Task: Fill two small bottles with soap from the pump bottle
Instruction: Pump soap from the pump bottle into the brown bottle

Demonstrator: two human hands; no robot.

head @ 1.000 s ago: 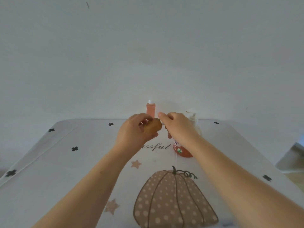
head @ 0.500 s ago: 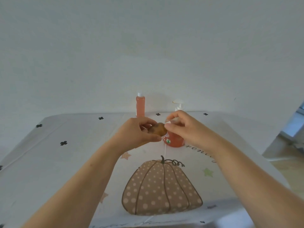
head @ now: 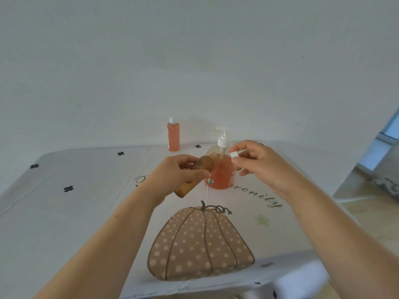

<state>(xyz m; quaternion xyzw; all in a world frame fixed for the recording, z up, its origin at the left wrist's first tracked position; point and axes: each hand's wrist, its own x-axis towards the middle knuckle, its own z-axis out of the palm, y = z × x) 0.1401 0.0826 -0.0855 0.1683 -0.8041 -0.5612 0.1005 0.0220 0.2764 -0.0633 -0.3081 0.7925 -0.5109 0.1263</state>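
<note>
Left hand [head: 172,175] grips tilted amber bottle [head: 194,178]; right hand [head: 259,165] pinches white cap [head: 233,155]; pump bottle [head: 220,169] behind.

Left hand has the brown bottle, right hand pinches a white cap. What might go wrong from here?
1. The white cap is pinched only by fingertips of the right hand; it may slip and roll away.
2. The brown bottle lies tilted in the left hand, above the table; soap may miss its narrow mouth.
3. The pump bottle stands close behind both hands; a bump may tip it.
</note>
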